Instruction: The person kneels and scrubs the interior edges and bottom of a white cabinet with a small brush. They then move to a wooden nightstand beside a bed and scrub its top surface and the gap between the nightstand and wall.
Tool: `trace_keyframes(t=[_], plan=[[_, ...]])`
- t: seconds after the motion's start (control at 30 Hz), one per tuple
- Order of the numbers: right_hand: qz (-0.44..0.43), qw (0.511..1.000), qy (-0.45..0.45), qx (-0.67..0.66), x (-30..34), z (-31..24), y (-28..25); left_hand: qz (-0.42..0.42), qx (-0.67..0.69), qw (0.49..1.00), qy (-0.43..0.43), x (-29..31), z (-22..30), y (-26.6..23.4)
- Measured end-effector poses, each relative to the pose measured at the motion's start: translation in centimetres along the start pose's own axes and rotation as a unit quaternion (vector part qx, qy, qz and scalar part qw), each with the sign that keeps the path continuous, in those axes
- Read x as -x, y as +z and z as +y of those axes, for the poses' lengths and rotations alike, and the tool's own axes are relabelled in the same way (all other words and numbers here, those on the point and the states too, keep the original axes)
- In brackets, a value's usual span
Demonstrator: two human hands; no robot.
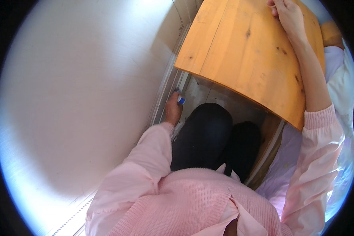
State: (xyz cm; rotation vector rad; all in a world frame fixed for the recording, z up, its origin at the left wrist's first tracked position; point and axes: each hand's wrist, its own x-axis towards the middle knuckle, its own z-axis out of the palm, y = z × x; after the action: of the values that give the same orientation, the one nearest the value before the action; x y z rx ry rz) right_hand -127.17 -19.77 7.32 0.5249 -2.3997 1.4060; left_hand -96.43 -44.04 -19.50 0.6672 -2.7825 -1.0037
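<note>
Down by the wall, my left hand (173,109) is closed around a small blue-and-white object (181,100). Only its rounded end shows past my fingers, so its kind is unclear. My right hand (289,15) rests at the top of the view on the wooden tabletop (244,51), its forearm lying along the right side. The fingers there are curled in and partly cut off by the frame edge. Whatever they may hold is hidden.
A pale wall (86,90) rises on the left, with a ridged strip (166,84) along its foot. My dark-trousered knees (204,129) are partly under the tabletop. Lilac bedding (281,157) lies to the right, beside a wooden board (269,135).
</note>
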Motion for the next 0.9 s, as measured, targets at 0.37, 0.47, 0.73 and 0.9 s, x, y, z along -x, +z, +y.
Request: trace_keyframes(t=[0.37, 0.47, 0.73, 0.9], plan=[[-0.009, 1.000, 0.020, -0.007, -0.5, 0.3, -0.1, 0.098, 0.214, 0.970, 0.054, -8.9, 4.4, 1.5], [-0.003, 1.000, 0.009, 0.011, -0.3, -0.1, 0.0, 0.128, 0.136, 0.976, 0.108, -11.0, 3.5, 3.3], [-0.010, 1.000, 0.028, -0.003, -0.6, -0.2, 0.0, -0.014, -0.007, 0.999, -0.046, -1.0, 0.2, -1.0], [0.000, 1.000, 0.029, -0.006, -0.7, 0.3, 0.2, -0.009, 0.037, 0.995, -0.091, 1.2, 0.7, -3.0]])
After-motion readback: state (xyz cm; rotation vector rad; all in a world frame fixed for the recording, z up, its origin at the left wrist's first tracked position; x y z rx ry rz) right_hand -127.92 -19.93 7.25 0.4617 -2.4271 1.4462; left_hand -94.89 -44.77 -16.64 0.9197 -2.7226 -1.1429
